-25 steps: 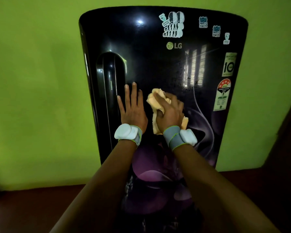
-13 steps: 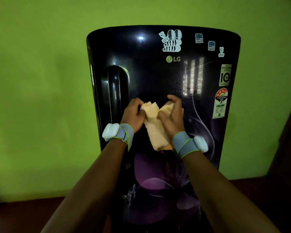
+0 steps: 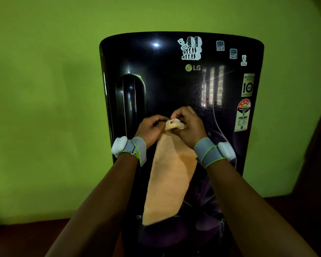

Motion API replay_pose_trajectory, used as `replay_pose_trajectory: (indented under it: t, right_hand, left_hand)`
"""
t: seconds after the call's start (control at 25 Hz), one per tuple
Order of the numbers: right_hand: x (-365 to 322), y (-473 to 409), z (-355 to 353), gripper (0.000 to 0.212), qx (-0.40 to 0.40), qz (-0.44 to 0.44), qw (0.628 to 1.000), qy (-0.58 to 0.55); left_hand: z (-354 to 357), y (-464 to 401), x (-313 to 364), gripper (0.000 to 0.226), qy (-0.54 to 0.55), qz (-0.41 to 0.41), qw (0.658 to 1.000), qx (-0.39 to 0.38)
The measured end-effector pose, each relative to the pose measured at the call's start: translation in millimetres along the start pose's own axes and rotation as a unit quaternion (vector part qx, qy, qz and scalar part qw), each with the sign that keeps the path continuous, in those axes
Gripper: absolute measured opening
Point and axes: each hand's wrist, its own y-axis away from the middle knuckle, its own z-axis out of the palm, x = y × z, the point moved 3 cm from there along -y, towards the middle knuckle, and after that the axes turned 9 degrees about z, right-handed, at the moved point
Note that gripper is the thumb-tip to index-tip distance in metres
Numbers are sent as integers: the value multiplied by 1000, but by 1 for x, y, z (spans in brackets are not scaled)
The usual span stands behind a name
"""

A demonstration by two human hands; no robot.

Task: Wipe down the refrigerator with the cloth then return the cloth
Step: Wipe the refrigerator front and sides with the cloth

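Note:
A glossy black refrigerator (image 3: 165, 86) with a purple flower print stands in front of me. A pale orange cloth (image 3: 170, 179) hangs down unfolded in front of its door. My left hand (image 3: 150, 129) and my right hand (image 3: 188, 127) pinch the cloth's top edge side by side, both held a little off the door. The cloth's lower end reaches down to about the middle of the flower print. Both wrists wear grey bands with white pods.
A recessed vertical handle (image 3: 130, 106) runs down the door's left side. Stickers (image 3: 191, 48) and rating labels (image 3: 244, 114) sit along the top and right of the door. A green wall (image 3: 44, 108) surrounds the refrigerator, and dark red floor (image 3: 26, 238) lies below.
A second ago my left palm lay flat on the door while my right hand pressed the bunched cloth there. Both hands then took the cloth, and it has dropped open to hang long.

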Motion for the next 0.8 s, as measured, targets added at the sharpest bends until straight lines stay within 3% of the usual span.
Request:
replay_pose_trajectory:
  t: [0.24,0.4,0.52,0.64,0.72,0.8]
  right_hand:
    - [4,0,0,21,11,-37,999,34]
    - [11,-3,1,15,65,1,991,116]
    - [12,-8,-6,15,109,28,976,185]
    - [0,-6,-4,20,15,45,980,191]
    - [-3,-3,-9,23,-4,64,977,205]
    - [-2,0,-21,25,-11,98,951,293]
  left_hand:
    - [4,5,-11,8,36,-73,996,-30]
    - [-5,-1,-16,13,-55,-81,993,62]
    - [-7,-2,-15,25,-122,-99,984,89]
    - [-6,-3,-15,31,-132,-93,981,108]
    - [-9,-3,-16,34,-129,-107,977,129]
    - [-14,-5,-19,35,-113,-117,976,144]
